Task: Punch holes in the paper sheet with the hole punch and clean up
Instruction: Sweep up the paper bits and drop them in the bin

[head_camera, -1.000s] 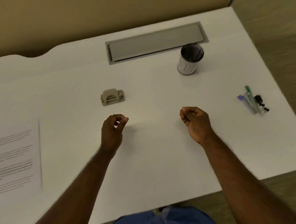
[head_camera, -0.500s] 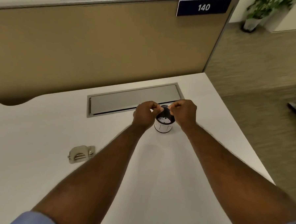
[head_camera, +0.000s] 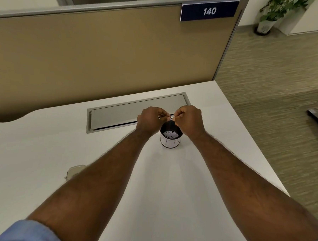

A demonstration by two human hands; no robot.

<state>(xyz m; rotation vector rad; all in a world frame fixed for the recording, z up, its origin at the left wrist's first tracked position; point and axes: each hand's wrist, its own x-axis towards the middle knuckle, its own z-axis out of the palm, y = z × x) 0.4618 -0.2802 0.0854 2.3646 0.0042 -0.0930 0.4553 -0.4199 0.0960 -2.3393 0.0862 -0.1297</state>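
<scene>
A small black cup [head_camera: 170, 142] with a white label stands on the white desk [head_camera: 33, 150], with white paper bits lying in its bottom. My left hand [head_camera: 148, 120] and my right hand [head_camera: 190, 120] hover just above its rim, fingers pinched. A tiny white paper scrap [head_camera: 170, 118] spans between the fingertips of both hands. The beige hole punch [head_camera: 75, 171] lies at the near left, mostly hidden behind my left forearm. The paper sheet is out of view.
A grey cable-tray lid [head_camera: 129, 112] is set into the desk just behind the cup. A tan partition [head_camera: 102, 53] with a "140" sign closes off the back. The desk's right edge drops to carpet, where a potted plant [head_camera: 266, 17] stands far off.
My hands went from loose fists over the near desk to above the cup, and the view tilted up. In the last half second they rose slightly and pinched the scrap.
</scene>
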